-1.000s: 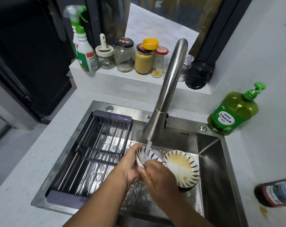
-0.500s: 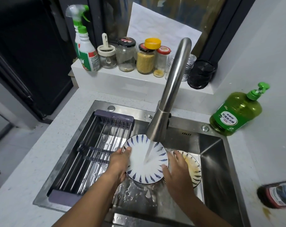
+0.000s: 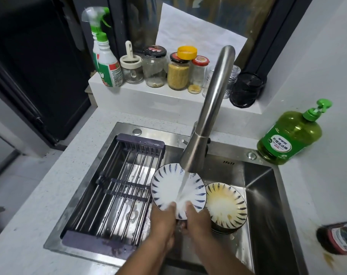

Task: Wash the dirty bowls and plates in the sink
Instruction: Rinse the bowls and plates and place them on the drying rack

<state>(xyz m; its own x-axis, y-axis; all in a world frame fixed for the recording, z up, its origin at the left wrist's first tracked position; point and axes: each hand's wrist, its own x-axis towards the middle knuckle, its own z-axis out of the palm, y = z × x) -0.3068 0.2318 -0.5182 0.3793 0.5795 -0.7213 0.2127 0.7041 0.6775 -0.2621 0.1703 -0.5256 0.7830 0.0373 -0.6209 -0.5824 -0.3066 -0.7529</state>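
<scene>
A white plate with blue rim strokes [image 3: 168, 187] is tilted up under the running faucet [image 3: 210, 114], and water streams onto its face. My left hand [image 3: 162, 219] and my right hand [image 3: 196, 219] both grip its near edge, thumbs on the face. Just to the right, a dirty bowl [image 3: 226, 205] with yellowish stains and dark rim strokes sits on other dishes in the steel sink [image 3: 267, 195].
A purple-ended wire drying rack [image 3: 117, 187] spans the sink's left half. A green dish soap bottle [image 3: 289, 135] stands at the back right. Jars [image 3: 154, 66] and spray bottles [image 3: 105, 56] line the ledge behind. A dark bottle [image 3: 341, 237] lies at the right edge.
The plate turned from edge-on to facing me. My hands shifted from its left and right sides to its near edge, uncovering the dirty bowl.
</scene>
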